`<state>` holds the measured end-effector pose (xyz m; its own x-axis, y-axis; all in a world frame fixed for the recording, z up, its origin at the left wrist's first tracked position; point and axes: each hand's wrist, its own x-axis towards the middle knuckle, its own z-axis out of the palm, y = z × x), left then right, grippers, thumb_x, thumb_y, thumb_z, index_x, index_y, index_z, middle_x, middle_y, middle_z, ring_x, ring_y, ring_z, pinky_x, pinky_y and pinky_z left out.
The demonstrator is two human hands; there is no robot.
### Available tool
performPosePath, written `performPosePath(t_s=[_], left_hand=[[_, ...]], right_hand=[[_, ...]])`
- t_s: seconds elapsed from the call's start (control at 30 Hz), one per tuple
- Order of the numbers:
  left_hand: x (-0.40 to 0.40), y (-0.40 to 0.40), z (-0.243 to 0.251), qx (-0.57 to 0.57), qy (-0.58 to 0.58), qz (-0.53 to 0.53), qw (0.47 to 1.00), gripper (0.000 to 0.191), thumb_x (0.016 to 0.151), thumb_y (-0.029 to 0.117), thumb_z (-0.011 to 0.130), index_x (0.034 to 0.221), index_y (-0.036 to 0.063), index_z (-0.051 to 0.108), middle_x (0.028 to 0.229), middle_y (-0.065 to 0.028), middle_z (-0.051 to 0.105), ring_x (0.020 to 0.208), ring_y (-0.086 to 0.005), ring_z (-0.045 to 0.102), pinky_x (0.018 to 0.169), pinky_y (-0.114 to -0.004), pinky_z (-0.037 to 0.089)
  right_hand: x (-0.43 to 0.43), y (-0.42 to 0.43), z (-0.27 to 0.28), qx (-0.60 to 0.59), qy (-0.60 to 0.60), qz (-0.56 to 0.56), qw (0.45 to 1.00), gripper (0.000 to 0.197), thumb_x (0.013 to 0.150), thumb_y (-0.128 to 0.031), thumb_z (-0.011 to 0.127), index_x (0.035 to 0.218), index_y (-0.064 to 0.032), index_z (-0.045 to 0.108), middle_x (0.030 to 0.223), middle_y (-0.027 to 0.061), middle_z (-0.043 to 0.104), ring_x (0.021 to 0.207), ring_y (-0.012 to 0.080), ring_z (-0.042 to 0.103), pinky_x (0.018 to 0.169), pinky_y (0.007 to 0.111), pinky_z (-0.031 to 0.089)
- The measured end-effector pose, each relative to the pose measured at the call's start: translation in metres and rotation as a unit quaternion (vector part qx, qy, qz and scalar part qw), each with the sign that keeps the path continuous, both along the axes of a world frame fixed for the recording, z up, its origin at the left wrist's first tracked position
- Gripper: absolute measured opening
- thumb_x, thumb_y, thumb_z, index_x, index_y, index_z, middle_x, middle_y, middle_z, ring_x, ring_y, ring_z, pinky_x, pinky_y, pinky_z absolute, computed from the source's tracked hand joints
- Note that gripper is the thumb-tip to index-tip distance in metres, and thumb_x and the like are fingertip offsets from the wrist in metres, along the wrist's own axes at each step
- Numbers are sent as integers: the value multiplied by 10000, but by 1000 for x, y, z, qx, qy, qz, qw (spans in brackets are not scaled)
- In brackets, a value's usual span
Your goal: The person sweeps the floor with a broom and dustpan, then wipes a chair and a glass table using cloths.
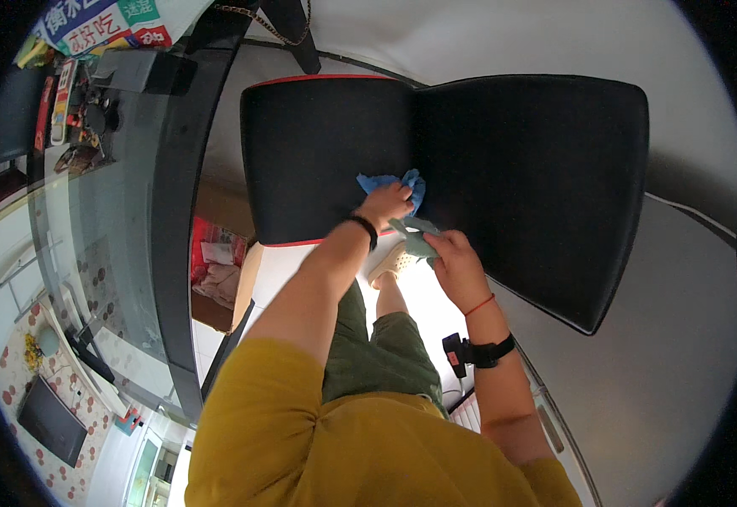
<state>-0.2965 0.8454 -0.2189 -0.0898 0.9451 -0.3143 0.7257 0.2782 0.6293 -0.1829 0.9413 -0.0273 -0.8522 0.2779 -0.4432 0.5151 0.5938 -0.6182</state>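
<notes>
A chair with black, leather-like upholstery stands before me, its seat [324, 139] to the left with red edging and its backrest [533, 165] to the right. My left hand [386, 206] is on the seat near where it meets the backrest, gripping a crumpled blue cloth [414, 184]. Between the thumb and fingers of my right hand [457, 253], a grey-green cloth [418, 244] is pinched. That cloth hangs just off the seat's near edge, close to my left wrist. Part of the blue cloth is hidden beneath my left fingers.
A glass-topped table with a dark frame [181, 190] runs along the left, bearing a printed plastic bag [108, 28] and small items. Below its edge sits an open cardboard box [242, 285] with red packaging. A pale wall [628, 380] rises at the right.
</notes>
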Motion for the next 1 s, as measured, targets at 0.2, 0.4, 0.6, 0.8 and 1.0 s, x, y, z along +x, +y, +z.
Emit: performPosePath(t_s=[0.2, 0.4, 0.6, 0.8, 1.0], left_hand=[[-105, 76, -5, -32, 24, 275, 961, 173, 774, 169, 476, 895, 114, 587, 887, -123, 533, 934, -281, 489, 743, -375, 446], [-186, 30, -9, -35, 208, 370, 905, 238, 814, 143, 455, 1028, 165, 558, 992, -124, 507, 964, -319, 473, 799, -403, 422], [-204, -118, -36, -94, 381, 523, 757, 403, 731, 80, 517, 1128, 144, 505, 951, -180, 542, 896, -346, 500, 792, -448, 389], [-111, -81, 19, 13, 156, 403, 902, 250, 785, 40, 439, 953, 123, 604, 846, -163, 542, 843, -317, 511, 733, -413, 410], [-1, -92, 21, 7, 27, 246, 969, 217, 839, 263, 452, 977, 159, 585, 891, -148, 490, 883, -305, 486, 738, -417, 416]], right_hand=[[-3, -7, -15, 0, -16, -8, 1000, 368, 684, 48, 502, 1038, -38, 552, 969, 167, 507, 859, 314, 523, 753, 350, 448], [-4, -15, -23, 19, -42, 14, 999, 333, 687, 22, 534, 1010, -50, 561, 928, 147, 521, 838, 294, 536, 733, 360, 462], [-16, -15, -14, 18, -34, 54, 998, 347, 689, 28, 524, 1024, -56, 558, 942, 166, 506, 848, 319, 526, 738, 374, 454], [-37, -14, -20, 77, 13, 5, 997, 329, 702, 5, 517, 1024, -47, 558, 952, 180, 507, 858, 333, 521, 742, 373, 448], [-38, -4, -15, 87, 9, 41, 995, 304, 708, -34, 520, 1010, -33, 562, 910, 180, 523, 825, 337, 526, 733, 375, 442]])
